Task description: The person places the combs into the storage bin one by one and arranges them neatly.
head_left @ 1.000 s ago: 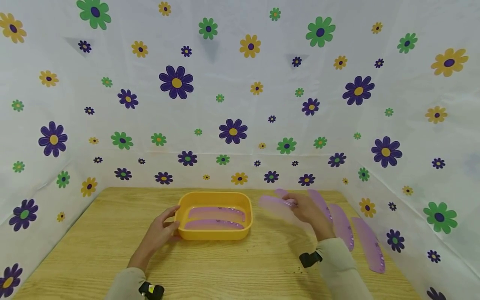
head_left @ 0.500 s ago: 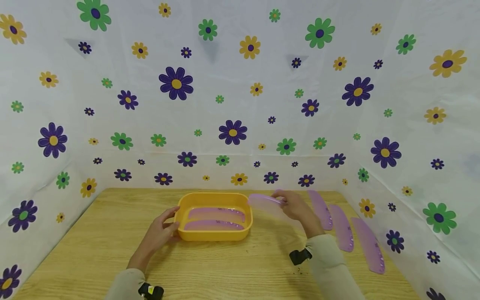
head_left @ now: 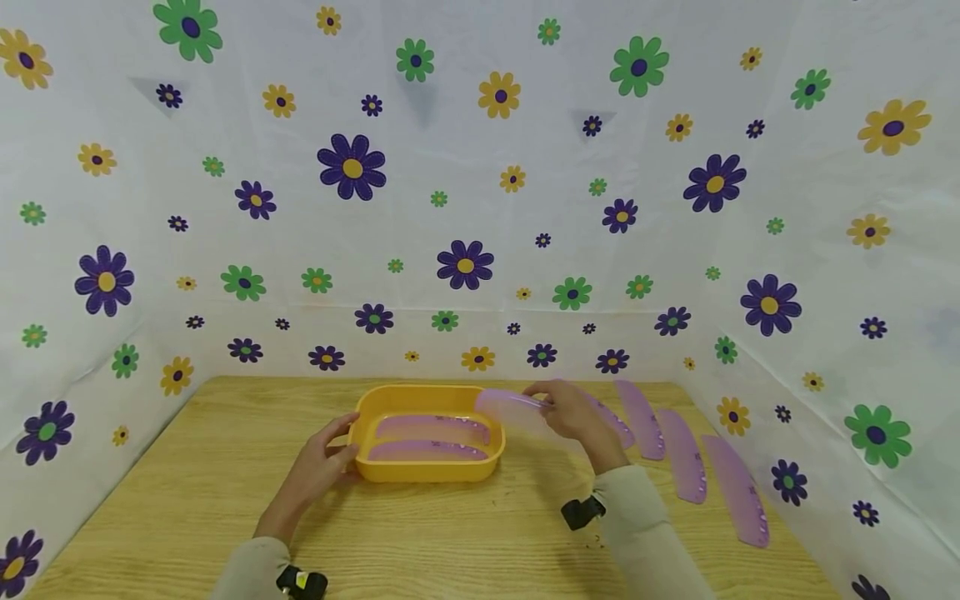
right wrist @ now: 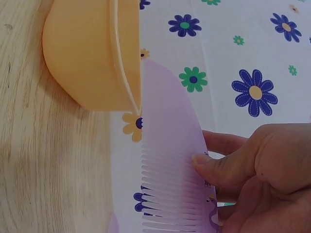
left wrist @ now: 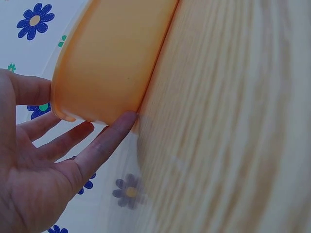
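A yellow plastic tub [head_left: 427, 473] stands on the table, with two lilac combs [head_left: 431, 451] lying side by side on its floor. My left hand [head_left: 318, 462] is at the tub's left end. In the left wrist view its fairly straight fingers [left wrist: 104, 150] touch the tub's rim and lower edge. My right hand [head_left: 573, 417] pinches another lilac comb [right wrist: 172, 121] by its spine between thumb and fingers. This comb is raised off the table, and its far end overlaps the tub's right rim in the head view. Its teeth point down toward the table in the right wrist view.
Several more lilac combs [head_left: 684, 457] lie in a slanting row on the wooden table [head_left: 420, 542] at the right, the rearmost partly behind my right hand. A white cloth with printed flowers [head_left: 465, 208] encloses the back and both sides. Small dark specks dot the table near my right wrist.
My right hand has moved left with the comb, bringing its end over the tub's right rim. More of the rearmost comb on the table now shows. The left hand and tub have stayed put.
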Motion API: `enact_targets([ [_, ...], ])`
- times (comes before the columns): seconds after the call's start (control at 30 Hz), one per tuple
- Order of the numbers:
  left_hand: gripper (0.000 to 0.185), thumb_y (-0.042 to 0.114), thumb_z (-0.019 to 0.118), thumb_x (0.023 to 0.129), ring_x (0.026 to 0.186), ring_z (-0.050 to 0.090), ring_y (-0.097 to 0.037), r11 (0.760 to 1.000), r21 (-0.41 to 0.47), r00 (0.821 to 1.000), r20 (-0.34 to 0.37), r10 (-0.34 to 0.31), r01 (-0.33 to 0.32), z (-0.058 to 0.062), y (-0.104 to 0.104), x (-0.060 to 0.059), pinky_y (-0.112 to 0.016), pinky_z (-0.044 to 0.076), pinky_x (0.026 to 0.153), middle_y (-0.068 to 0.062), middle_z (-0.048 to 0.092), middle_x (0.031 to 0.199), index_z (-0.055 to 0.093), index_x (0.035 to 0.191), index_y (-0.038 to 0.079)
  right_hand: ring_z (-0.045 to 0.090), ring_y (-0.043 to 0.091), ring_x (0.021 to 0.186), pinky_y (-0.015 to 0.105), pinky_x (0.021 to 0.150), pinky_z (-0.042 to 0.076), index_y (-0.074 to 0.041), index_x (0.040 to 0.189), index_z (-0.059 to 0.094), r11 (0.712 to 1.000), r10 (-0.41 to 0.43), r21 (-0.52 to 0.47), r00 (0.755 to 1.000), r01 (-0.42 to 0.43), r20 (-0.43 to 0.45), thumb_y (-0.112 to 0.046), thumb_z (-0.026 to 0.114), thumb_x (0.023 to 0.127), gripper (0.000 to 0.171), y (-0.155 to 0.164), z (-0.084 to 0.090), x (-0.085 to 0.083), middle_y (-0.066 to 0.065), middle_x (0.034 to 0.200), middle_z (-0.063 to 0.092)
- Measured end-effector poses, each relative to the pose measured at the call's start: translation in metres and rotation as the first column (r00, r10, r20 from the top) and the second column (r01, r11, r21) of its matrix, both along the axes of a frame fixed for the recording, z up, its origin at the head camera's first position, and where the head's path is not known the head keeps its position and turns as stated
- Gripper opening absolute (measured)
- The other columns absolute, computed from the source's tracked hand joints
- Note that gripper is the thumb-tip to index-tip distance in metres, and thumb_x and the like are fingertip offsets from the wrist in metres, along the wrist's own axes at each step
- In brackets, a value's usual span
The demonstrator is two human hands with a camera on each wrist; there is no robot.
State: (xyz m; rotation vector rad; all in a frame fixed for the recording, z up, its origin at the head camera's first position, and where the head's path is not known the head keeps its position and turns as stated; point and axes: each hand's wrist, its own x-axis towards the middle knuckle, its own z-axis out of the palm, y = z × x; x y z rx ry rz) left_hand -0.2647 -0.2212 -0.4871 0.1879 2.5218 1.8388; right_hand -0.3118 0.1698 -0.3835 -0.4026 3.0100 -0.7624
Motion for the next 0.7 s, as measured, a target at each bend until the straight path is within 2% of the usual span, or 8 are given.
enact_targets([
  [0.23, 0.056, 0.005, 0.051, 0.106, 0.131, 0.055, -0.052, 1.0, -0.005, 1.0, -0.012, 0.0, 0.0, 0.001, 0.001, 0.0, -0.042, 0.067, 0.081, -0.03, 0.037, 0.157, 0.034, 0.159, 0.006, 0.062, 0.026, 0.092, 0.039, 0.08, 0.058, -0.015, 0.123, 0.073, 1.0, 0.015, 0.016, 1.0, -0.015, -0.011, 0.007, 0.057, 0.095, 0.039, -0.009, 0.002, 0.002, 0.019, 0.119, 0.072],
  [0.43, 0.056, 0.006, 0.051, 0.106, 0.13, 0.056, -0.052, 1.0, -0.001, 1.0, -0.013, -0.002, 0.002, 0.001, 0.001, 0.0, -0.041, 0.067, 0.081, -0.029, 0.037, 0.156, 0.035, 0.159, 0.006, 0.065, 0.03, 0.103, 0.048, 0.094, 0.06, -0.014, 0.124, 0.072, 1.0, 0.025, 0.007, 1.0, -0.025, 0.002, 0.007, 0.055, 0.097, 0.038, -0.017, 0.004, 0.003, 0.02, 0.126, 0.07],
  [0.7, 0.056, 0.005, 0.051, 0.106, 0.131, 0.055, -0.052, 1.0, 0.004, 1.0, -0.013, -0.002, 0.002, 0.0, 0.001, 0.0, -0.041, 0.067, 0.081, -0.029, 0.037, 0.156, 0.035, 0.159, 0.006, 0.064, 0.029, 0.104, 0.048, 0.096, 0.059, -0.014, 0.125, 0.072, 1.0, 0.02, -0.003, 0.999, -0.02, 0.037, 0.006, 0.055, 0.098, 0.038, -0.025, 0.002, 0.001, 0.019, 0.125, 0.07],
])
